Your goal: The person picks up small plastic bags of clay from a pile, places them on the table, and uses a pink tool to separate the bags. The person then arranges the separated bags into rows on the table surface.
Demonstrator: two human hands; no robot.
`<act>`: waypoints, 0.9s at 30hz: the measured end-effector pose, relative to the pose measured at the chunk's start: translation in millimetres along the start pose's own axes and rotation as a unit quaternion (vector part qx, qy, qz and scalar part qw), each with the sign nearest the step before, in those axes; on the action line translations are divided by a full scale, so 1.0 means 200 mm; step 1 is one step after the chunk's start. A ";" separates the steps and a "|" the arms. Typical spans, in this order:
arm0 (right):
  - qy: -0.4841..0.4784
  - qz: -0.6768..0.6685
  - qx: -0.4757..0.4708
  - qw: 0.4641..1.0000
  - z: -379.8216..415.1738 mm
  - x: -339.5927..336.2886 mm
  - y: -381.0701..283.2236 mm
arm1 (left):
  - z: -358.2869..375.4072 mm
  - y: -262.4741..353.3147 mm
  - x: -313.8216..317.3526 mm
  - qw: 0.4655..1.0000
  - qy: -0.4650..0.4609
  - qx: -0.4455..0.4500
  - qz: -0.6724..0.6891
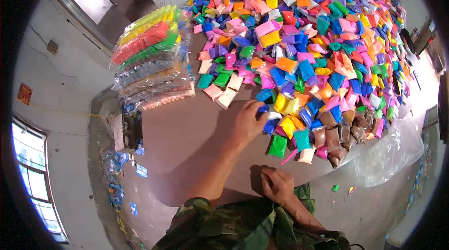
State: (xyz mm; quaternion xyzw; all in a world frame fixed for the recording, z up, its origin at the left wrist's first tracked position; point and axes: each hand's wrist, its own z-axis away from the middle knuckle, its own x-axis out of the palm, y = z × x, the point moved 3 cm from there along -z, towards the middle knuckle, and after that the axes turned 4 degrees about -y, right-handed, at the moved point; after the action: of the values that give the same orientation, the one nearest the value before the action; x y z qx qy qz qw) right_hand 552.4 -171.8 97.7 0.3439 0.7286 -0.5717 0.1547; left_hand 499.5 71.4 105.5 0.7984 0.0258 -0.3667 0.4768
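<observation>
A large heap of small colored packets [299,39] covers the far and right part of the brown table [177,123]. My left hand [250,121] reaches to the near left edge of the heap, its thumb and fingers pinched on a small dark blue packet [263,108]. My right hand [278,186] rests curled at the table's near edge, below a green packet [277,146]; what its fingers hold, if anything, is hidden. Brown packets [333,140] lie at the heap's near right side.
Stacked clear bags of sorted colored pieces [147,58] stand at the table's far left. A clear plastic bag [388,156] hangs at the right edge. Beside the table at left are an open box [122,133] and scattered blue wrappers [141,171].
</observation>
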 end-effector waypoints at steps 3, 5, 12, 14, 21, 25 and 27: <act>0.040 -0.030 -0.027 0.998 -0.04 -0.02 -0.04 | -0.02 0.01 -0.06 0.998 -0.054 -0.025 -0.029; 0.043 -0.020 -0.036 0.998 -0.05 -0.02 -0.03 | -0.06 0.02 -0.16 0.993 -0.041 -0.039 -0.104; -0.001 -0.032 0.001 0.999 -0.02 -0.02 -0.01 | -0.28 -0.22 -0.26 0.938 0.061 0.104 -0.325; 0.000 -0.031 -0.003 1.000 -0.02 -0.02 -0.01 | -0.29 -0.25 -0.23 0.929 0.044 0.119 -0.348; 0.043 -0.035 -0.022 0.998 0.01 0.01 0.01 | 0.16 -0.13 -0.31 0.935 -0.012 0.080 -0.347; 0.034 -0.019 -0.009 0.999 0.01 0.02 0.01 | 0.55 -0.02 -0.44 0.950 -0.002 0.033 -0.311; 0.031 -0.028 -0.004 0.999 -0.02 -0.01 -0.02 | 0.70 0.05 -0.47 0.952 -0.023 0.016 -0.304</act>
State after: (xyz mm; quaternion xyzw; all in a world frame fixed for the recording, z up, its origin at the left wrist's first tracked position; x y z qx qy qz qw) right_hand 551.2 -168.6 102.9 0.3407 0.7445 -0.5620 0.1170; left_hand 356.9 -14.2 132.3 0.7517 0.2501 -0.5132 0.3301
